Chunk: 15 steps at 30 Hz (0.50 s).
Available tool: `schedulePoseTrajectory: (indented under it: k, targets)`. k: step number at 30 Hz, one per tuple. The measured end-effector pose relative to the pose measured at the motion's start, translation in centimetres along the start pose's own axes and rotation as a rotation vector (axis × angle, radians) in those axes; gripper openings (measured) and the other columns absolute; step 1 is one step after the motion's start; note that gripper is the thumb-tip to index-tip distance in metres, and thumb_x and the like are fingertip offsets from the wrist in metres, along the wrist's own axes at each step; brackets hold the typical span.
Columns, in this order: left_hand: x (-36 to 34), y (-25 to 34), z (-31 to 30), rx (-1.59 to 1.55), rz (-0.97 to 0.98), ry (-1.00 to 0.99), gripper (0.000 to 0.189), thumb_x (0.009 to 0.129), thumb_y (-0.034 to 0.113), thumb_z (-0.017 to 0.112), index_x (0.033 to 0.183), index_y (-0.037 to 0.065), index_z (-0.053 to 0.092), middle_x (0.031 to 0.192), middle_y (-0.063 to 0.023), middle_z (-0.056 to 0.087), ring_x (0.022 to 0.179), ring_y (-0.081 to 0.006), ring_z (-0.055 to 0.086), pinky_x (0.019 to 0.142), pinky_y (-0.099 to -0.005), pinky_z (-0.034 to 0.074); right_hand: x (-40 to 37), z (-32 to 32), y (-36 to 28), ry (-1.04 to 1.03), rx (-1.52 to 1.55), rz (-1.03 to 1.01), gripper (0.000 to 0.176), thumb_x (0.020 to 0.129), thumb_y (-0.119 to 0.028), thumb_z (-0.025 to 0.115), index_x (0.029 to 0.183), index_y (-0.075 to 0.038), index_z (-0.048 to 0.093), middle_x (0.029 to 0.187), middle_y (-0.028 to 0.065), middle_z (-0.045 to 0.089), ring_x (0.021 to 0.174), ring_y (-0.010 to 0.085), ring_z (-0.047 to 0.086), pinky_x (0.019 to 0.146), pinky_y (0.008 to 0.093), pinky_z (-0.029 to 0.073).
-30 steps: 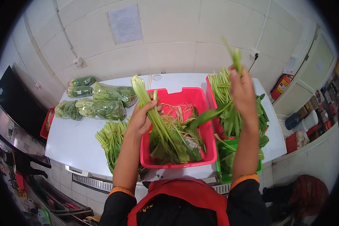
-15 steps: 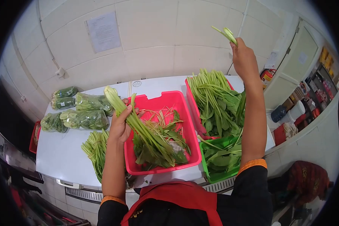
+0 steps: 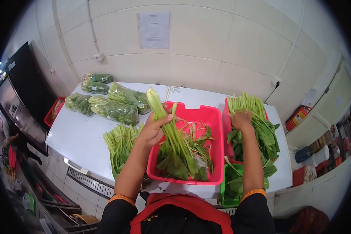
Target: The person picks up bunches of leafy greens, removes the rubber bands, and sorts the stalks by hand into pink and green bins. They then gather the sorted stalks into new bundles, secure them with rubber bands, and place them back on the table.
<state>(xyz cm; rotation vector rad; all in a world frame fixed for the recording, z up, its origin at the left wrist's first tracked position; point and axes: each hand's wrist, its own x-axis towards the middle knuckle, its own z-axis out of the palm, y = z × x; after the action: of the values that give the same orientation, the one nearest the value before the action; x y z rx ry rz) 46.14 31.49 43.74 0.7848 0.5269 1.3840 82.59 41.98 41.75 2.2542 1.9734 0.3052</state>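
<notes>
My left hand (image 3: 154,129) is closed around a bunch of leafy greens (image 3: 173,134), with the thick pale stalk ends up. The leaves of this bunch hang down into the middle red bin (image 3: 218,156), which also holds loose stems and leaf scraps (image 3: 195,130). Over on the right, my right hand (image 3: 241,120) rests among the stems of a heap of leafy greens (image 3: 259,130). Its fingers are curled on the stems and partly hidden. That heap fills a second red bin (image 3: 225,107).
Left of the middle bin lie several plastic-wrapped bundles of greens (image 3: 115,111) and a tied bunch of greens (image 3: 119,146). A green bin (image 3: 232,201) with leaves stands near the front right. The white table (image 3: 80,136) meets the wall (image 3: 199,46) behind.
My right hand has come down from high up, where it held a cut stalk, to the heap in the right bin. The view has turned left. My left hand keeps the bunch.
</notes>
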Motion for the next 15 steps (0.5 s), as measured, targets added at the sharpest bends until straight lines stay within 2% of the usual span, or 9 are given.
schedulePoseTrajectory:
  k: [1,2,4,6,9,10,13,14,15]
  targets:
    - [0.3,-0.4,0.0,-0.014,0.001,0.008,0.042,0.09,0.0,0.066,0.124,0.011,0.044,0.106,-0.009,0.06,0.1,-0.0249,0.066,0.083,-0.0421,0.059,-1.6,-2.0,-1.4,0.075,0.362,-0.193,0.066,0.097,-0.056,0.049,0.136,-0.004,0.054,0.144,0.0201,0.05,0.134,0.0317,0.048,0.111,0.0423,0.038]
    - [0.6,-0.7,0.4,-0.038,0.02,-0.026,0.042,0.091,-0.001,0.065,0.125,0.01,0.043,0.106,-0.0089,0.059,0.103,-0.0246,0.065,0.09,-0.0432,0.057,-3.6,-4.2,-3.2,0.148,0.723,-0.377,0.061,0.097,-0.052,0.054,0.132,-0.003,0.056,0.136,0.0204,0.057,0.128,0.0304,0.054,0.108,0.0412,0.041]
    - [1.2,-1.3,1.2,-0.064,-0.011,0.004,0.042,0.09,-0.003,0.066,0.124,0.009,0.044,0.112,-0.0093,0.058,0.104,-0.0262,0.064,0.093,-0.044,0.056,-8.0,-8.0,-7.1,0.016,1.143,-0.775,0.05,0.094,-0.04,0.065,0.122,0.0,0.061,0.113,0.0221,0.069,0.108,0.0332,0.066,0.092,0.0392,0.051]
    - [1.3,-1.7,2.4,-0.063,-0.015,0.037,0.04,0.09,-0.003,0.067,0.122,0.007,0.045,0.115,-0.0104,0.058,0.105,-0.0267,0.064,0.094,-0.0439,0.055,-12.1,-10.7,-9.2,-0.225,1.043,-0.843,0.035,0.095,-0.03,0.066,0.113,0.0,0.061,0.096,0.0185,0.071,0.092,0.0321,0.07,0.081,0.0388,0.053]
    - [1.3,-1.5,2.5,-0.058,-0.03,0.032,0.038,0.091,-0.002,0.065,0.122,0.006,0.044,0.117,-0.0122,0.058,0.107,-0.027,0.063,0.094,-0.0444,0.056,-12.9,-9.1,-10.7,0.006,1.043,-0.746,0.024,0.093,-0.019,0.067,0.106,-0.001,0.059,0.083,0.0112,0.069,0.077,0.0196,0.069,0.069,0.0349,0.052]
    - [1.3,-1.6,2.5,-0.064,0.026,0.065,0.039,0.092,0.0,0.064,0.126,0.005,0.043,0.119,-0.0143,0.059,0.11,-0.0277,0.062,0.095,-0.045,0.055,-12.7,-9.4,-10.3,-0.082,1.115,-0.72,0.018,0.097,-0.015,0.062,0.105,0.0,0.058,0.079,0.0091,0.067,0.073,0.0154,0.068,0.068,0.0318,0.053]
    - [0.5,-0.5,2.1,-0.088,0.001,0.063,0.044,0.093,0.003,0.064,0.131,0.005,0.041,0.119,-0.0153,0.059,0.111,-0.0285,0.061,0.098,-0.0451,0.053,-12.2,-8.8,-8.6,-0.161,1.469,-0.632,0.016,0.1,-0.012,0.056,0.109,0.001,0.056,0.083,0.0075,0.068,0.074,0.0131,0.066,0.07,0.029,0.055]
    - [0.4,-0.6,2.0,-0.02,0.028,0.126,0.042,0.094,0.01,0.06,0.132,0.003,0.044,0.116,-0.0152,0.061,0.112,-0.032,0.061,0.096,-0.0463,0.052,-12.0,-8.6,-7.5,-0.134,1.513,-0.655,0.015,0.102,-0.009,0.051,0.112,0.001,0.055,0.089,0.0072,0.067,0.077,0.0123,0.066,0.073,0.0281,0.056]
    - [0.4,-0.3,1.3,-0.087,-0.018,0.103,0.044,0.091,0.009,0.059,0.132,0.002,0.045,0.116,-0.0162,0.06,0.109,-0.0312,0.061,0.1,-0.0501,0.05,-12.1,-8.8,-6.3,-0.131,1.575,-0.614,0.015,0.103,-0.01,0.05,0.113,0.001,0.055,0.091,0.0073,0.067,0.078,0.0124,0.066,0.073,0.028,0.056]
